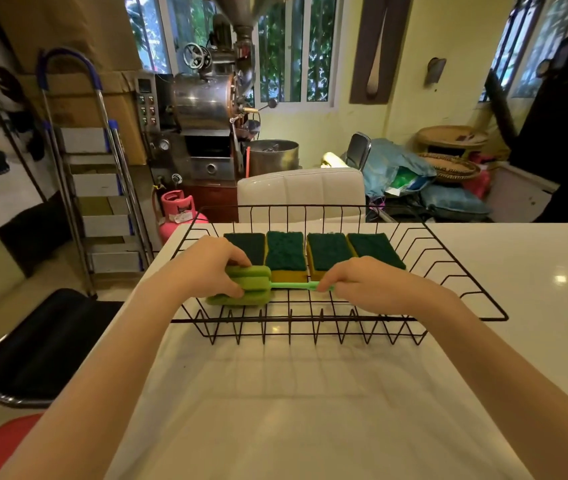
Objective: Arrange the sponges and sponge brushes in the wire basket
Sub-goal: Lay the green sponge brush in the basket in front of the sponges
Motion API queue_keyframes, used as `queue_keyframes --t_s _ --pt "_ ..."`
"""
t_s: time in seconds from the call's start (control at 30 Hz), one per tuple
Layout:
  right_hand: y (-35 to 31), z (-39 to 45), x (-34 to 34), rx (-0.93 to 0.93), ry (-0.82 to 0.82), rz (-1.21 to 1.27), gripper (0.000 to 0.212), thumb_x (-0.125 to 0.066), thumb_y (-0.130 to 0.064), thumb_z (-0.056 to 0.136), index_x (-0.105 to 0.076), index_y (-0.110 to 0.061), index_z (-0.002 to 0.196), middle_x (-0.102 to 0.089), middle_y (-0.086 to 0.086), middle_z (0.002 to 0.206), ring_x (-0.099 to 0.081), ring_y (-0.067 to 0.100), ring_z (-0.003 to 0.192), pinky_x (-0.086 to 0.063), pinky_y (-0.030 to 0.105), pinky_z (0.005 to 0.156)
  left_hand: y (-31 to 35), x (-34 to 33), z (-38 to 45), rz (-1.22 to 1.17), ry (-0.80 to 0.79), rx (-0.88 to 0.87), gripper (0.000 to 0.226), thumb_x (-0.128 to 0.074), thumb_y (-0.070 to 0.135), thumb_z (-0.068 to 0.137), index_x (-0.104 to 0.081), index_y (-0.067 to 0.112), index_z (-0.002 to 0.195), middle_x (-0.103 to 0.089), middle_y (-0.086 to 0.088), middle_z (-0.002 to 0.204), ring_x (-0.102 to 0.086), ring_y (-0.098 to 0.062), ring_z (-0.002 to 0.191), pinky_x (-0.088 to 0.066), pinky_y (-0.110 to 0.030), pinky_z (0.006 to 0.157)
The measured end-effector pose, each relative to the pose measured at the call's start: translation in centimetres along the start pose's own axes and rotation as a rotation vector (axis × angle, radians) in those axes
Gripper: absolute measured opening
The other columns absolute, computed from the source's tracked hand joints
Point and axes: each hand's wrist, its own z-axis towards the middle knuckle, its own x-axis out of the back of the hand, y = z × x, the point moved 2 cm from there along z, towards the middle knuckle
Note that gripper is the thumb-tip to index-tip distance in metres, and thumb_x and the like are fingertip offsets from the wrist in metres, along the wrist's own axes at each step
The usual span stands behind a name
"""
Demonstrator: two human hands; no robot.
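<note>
A black wire basket (462, 306) stands on the white table. Along its far side lies a row of several sponges (327, 251), dark green scrub side up over yellow foam. In front of them a green sponge brush (251, 289) lies sideways inside the basket, its foam head at the left and its thin handle pointing right. My left hand (206, 265) grips the foam head. My right hand (369, 282) pinches the handle's right end. The leftmost sponge is partly hidden behind my left hand.
The white table (310, 410) stretches toward me below the basket. A white chair back (299, 192) stands just beyond the table. A black stool (43, 344) and a step ladder (95, 188) are at the left, with a pink gas cylinder (175, 213) near the table's far left corner.
</note>
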Motion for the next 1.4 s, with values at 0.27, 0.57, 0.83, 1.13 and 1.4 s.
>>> queue_keyframes --t_s 0.27,0.57,0.83,1.13,1.4 --pt "0.4 0.1 -0.5 -0.055 -0.111 0.039 0.034 -0.035 -0.025 0.093 -0.053 -0.022 0.122 -0.050 0.002 0.132 -0.044 0.018 0.117 -0.031 0.026 0.089 0.5 -0.6 0.2 0.113 -0.031 0.007 0.047 -0.070 0.027 0.072 -0.055 0.022 0.116 -0.046 0.003 0.095 -0.043 -0.014 0.090 -0.040 -0.026 0.078" --pt "0.3 0.0 -0.7 -0.018 -0.206 -0.003 0.036 -0.033 -0.028 0.095 -0.047 -0.020 0.127 -0.045 0.001 0.139 -0.039 0.017 0.124 -0.024 0.021 0.089 0.5 -0.9 0.2 0.216 -0.005 0.047 0.046 -0.068 0.029 0.072 -0.053 0.023 0.115 -0.048 0.000 0.100 -0.048 -0.019 0.094 -0.047 -0.033 0.081" --pt "0.5 -0.4 0.2 0.008 -0.163 0.135 0.035 -0.038 -0.028 0.093 -0.046 -0.024 0.126 -0.045 -0.002 0.134 -0.040 0.011 0.113 -0.026 0.025 0.090 -0.2 -0.7 0.1 0.069 -0.084 0.023 0.047 -0.063 0.031 0.077 -0.048 0.025 0.121 -0.058 -0.003 0.114 -0.051 -0.017 0.097 -0.045 -0.029 0.082" --pt "0.0 -1.8 2.3 0.123 0.029 0.329 0.043 -0.055 -0.028 0.085 -0.041 -0.035 0.125 -0.051 -0.009 0.124 -0.048 0.009 0.114 -0.038 0.017 0.083 1.4 1.2 -2.5 -0.168 -0.026 -0.150 0.042 -0.058 0.030 0.082 -0.047 0.032 0.123 -0.050 0.013 0.121 -0.043 -0.005 0.107 -0.035 -0.016 0.081" --pt "-4.8 -5.8 2.3 0.384 0.196 0.266 0.070 -0.069 -0.031 0.073 -0.028 -0.044 0.129 -0.048 -0.016 0.123 -0.045 -0.003 0.114 -0.038 0.018 0.092 3.9 1.9 -7.9 -0.405 0.188 -0.268 0.049 -0.056 0.046 0.076 -0.036 0.047 0.121 -0.040 0.038 0.110 -0.037 0.027 0.102 -0.031 0.008 0.076"
